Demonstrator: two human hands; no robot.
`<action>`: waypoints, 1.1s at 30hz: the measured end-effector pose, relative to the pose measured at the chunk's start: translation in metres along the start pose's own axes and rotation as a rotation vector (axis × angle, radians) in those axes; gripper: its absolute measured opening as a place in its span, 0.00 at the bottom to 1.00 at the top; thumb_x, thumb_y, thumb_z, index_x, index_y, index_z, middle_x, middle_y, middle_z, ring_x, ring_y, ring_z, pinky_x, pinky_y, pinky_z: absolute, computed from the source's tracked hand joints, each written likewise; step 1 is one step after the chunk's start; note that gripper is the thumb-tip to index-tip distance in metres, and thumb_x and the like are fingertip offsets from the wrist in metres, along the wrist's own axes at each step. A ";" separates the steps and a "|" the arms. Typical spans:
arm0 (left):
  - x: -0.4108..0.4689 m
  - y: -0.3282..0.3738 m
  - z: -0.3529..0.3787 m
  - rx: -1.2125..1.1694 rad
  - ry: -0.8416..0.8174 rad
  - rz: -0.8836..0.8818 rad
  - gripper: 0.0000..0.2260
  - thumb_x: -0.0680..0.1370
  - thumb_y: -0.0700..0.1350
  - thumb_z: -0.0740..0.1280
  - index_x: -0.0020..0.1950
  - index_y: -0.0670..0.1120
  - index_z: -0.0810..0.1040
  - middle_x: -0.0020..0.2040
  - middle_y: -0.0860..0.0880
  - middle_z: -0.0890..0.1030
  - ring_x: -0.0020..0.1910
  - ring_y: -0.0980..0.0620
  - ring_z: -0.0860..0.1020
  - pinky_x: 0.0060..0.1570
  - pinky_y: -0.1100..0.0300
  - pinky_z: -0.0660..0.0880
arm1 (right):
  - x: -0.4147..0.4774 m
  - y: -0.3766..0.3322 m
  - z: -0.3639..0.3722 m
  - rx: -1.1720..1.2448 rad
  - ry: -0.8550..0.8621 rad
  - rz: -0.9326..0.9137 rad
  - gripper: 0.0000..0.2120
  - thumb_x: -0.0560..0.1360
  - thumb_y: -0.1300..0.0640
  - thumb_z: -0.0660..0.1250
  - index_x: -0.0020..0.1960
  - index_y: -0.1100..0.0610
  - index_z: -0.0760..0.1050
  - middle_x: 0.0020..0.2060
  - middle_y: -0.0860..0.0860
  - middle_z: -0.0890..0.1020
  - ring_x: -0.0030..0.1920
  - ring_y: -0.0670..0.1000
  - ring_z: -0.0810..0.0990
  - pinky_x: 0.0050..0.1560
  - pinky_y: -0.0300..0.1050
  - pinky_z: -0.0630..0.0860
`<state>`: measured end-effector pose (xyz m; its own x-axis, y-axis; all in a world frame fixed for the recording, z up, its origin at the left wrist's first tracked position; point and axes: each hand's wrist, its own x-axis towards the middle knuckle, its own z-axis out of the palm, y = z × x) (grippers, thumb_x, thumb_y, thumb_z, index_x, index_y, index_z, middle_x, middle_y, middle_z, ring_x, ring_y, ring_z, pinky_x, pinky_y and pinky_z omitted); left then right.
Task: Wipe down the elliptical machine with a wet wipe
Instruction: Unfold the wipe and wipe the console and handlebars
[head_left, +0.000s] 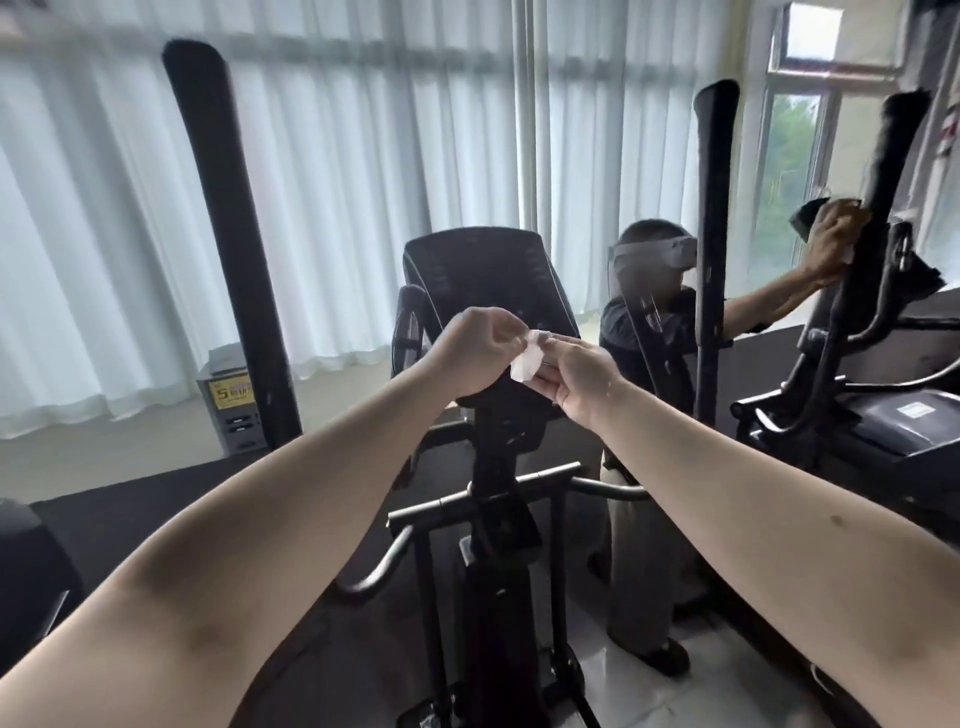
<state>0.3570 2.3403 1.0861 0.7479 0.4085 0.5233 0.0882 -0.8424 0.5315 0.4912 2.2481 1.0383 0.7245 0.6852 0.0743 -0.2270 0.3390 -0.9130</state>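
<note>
Wipe: a small white wipe (525, 361), bunched up, is held in the air between both hands. It is just in front of the console and touches no part of the machine.
Left hand: the left hand (475, 356) has curled fingers pinching the wipe's upper edge.
Right hand: the right hand (584, 382) pinches the lower edge between thumb and fingertips.
Why held so: the hands probably pull opposite edges to unfold the wipe into a broader face.
Machine: the elliptical machine (498, 467) stands directly ahead, with its console (483, 270) behind the hands and a tall handle (228, 234) on either side.
Progress: wiping looks not yet begun here.
Beyond: another person (649, 322) is rubbing the neighbouring machine, and pale curtains (337, 182) hang behind.
</note>
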 end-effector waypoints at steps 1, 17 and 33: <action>0.010 0.002 -0.010 0.061 0.062 0.033 0.08 0.79 0.45 0.68 0.55 0.51 0.85 0.49 0.58 0.85 0.51 0.61 0.82 0.51 0.72 0.73 | 0.010 -0.006 0.003 -0.021 0.025 -0.018 0.11 0.80 0.60 0.70 0.61 0.62 0.80 0.53 0.60 0.86 0.52 0.58 0.87 0.52 0.56 0.84; 0.134 -0.042 -0.072 0.394 0.270 -0.378 0.14 0.81 0.47 0.58 0.63 0.45 0.76 0.62 0.46 0.75 0.65 0.43 0.69 0.67 0.49 0.66 | 0.132 -0.064 0.056 -0.659 -0.007 -0.537 0.06 0.68 0.67 0.52 0.35 0.59 0.63 0.26 0.46 0.70 0.31 0.49 0.65 0.35 0.42 0.64; 0.167 -0.098 -0.089 0.397 0.152 -0.545 0.23 0.77 0.37 0.55 0.68 0.50 0.77 0.68 0.46 0.72 0.71 0.43 0.62 0.68 0.51 0.62 | 0.215 -0.034 0.142 -1.173 -0.229 -0.894 0.20 0.83 0.65 0.59 0.73 0.58 0.72 0.69 0.49 0.78 0.70 0.50 0.76 0.72 0.51 0.72</action>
<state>0.4148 2.5224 1.1809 0.4307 0.8303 0.3537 0.6811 -0.5562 0.4762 0.5624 2.4748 1.1425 0.1979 0.6573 0.7272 0.9451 0.0689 -0.3195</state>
